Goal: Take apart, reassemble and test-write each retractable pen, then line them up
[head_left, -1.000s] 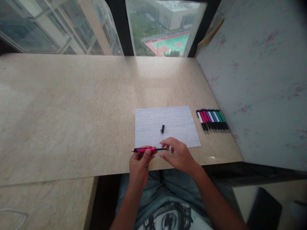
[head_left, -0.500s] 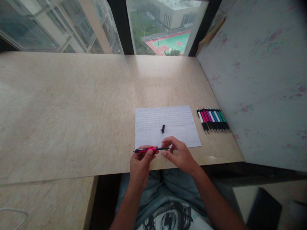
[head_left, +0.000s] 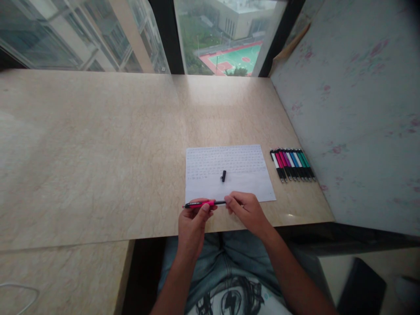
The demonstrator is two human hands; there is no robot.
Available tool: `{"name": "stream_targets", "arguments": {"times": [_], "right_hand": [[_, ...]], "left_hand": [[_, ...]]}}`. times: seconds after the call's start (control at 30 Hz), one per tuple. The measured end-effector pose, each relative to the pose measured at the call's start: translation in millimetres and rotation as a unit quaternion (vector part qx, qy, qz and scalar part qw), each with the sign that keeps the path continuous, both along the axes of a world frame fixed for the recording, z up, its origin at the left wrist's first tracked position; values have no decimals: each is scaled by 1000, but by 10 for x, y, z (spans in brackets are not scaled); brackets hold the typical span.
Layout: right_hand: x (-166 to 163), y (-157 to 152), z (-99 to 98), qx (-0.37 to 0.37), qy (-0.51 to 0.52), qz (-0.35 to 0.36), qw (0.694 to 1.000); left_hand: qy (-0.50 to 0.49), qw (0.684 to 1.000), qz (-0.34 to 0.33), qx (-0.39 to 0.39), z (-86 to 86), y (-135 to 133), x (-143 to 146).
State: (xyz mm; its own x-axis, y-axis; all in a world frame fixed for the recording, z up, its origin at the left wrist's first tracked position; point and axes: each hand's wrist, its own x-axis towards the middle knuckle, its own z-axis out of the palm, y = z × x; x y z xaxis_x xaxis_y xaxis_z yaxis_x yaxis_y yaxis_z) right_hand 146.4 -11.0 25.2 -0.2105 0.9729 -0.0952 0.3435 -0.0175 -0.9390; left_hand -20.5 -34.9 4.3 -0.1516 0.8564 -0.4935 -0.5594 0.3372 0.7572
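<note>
My left hand (head_left: pixel 193 223) grips a pink and black pen (head_left: pixel 201 204) by its pink barrel and holds it level just above the near edge of the table. My right hand (head_left: pixel 246 210) pinches the black right end of that same pen with closed fingers. Just beyond the hands lies a white sheet of paper (head_left: pixel 229 173) with handwritten lines over its upper half. A small black pen part (head_left: pixel 223 176) rests on the middle of the sheet.
A row of several pens (head_left: pixel 292 164) in white, pink, blue and green lies right of the paper, close to the wall (head_left: pixel 354 109). The beige stone table (head_left: pixel 98 148) runs back to a window. A white cable (head_left: pixel 16 295) shows at bottom left.
My right hand's fingers have moved from loosely curved near the pen's end to pinching it. The pen and my left hand have hardly moved.
</note>
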Motion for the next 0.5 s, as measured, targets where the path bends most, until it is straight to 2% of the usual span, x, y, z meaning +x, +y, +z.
{"name": "stream_targets", "arguments": {"times": [0.17,0.33,0.5], "right_hand": [[-5,-14,-21,22,32,-20,999],[-11,-3,-10,12,28,-4,1000],[9,1,-31,56,14,-26,998]], "left_hand": [[-14,1000,16,-12,24,11,12],[-28,999,14,-8,15,20,29],[-32,999,20,-10,29,27,45]]}}
